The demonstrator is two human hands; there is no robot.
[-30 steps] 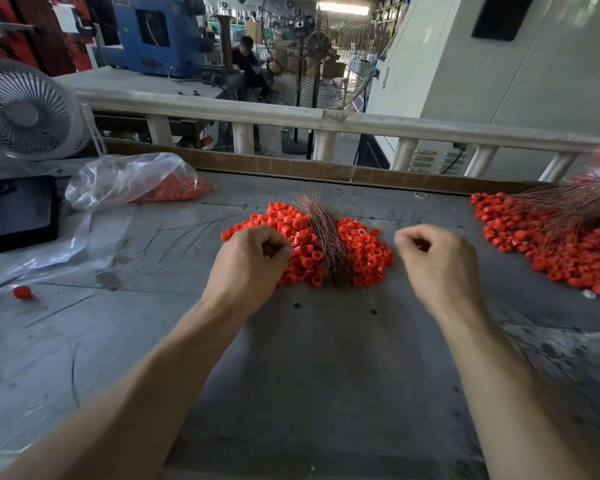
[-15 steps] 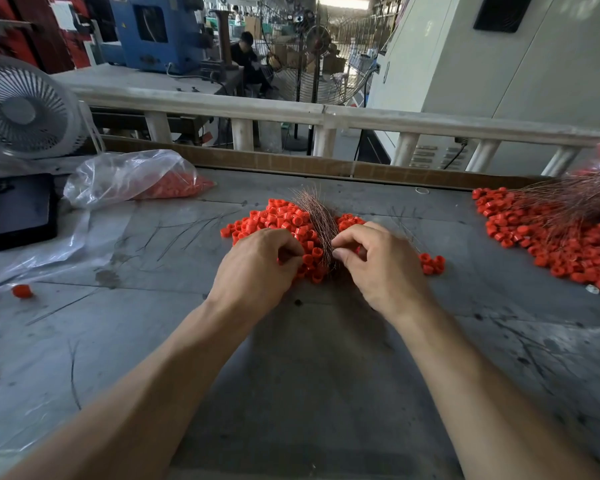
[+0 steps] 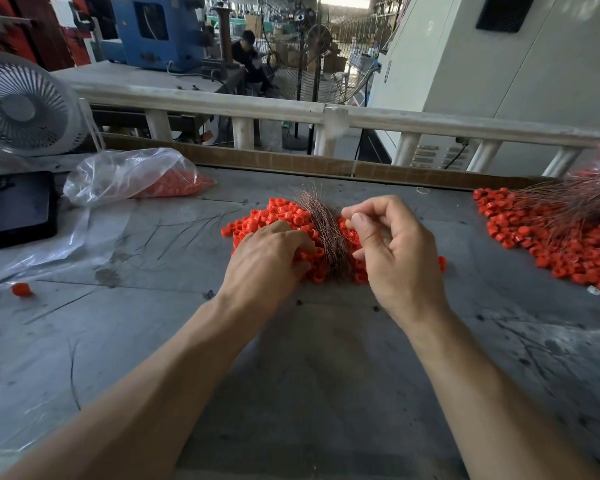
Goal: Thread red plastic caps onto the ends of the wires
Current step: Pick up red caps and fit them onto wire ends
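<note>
Grey table (image 3: 309,375), caps (image 3: 274,216) heaped around wires (image 3: 321,220).
Left hand (image 3: 267,261) curls into the caps, grasp hidden; right hand (image 3: 392,251) pinches a thin wire.

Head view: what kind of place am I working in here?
Most likely a small factory or workshop floor. A blue machine and a large cabinet stand behind the railing, and the worn table holds loose red caps and a wire bundle.

The right hand (image 3: 392,251) has lifted off the caps (image 3: 284,216), fingers pinched.
</note>
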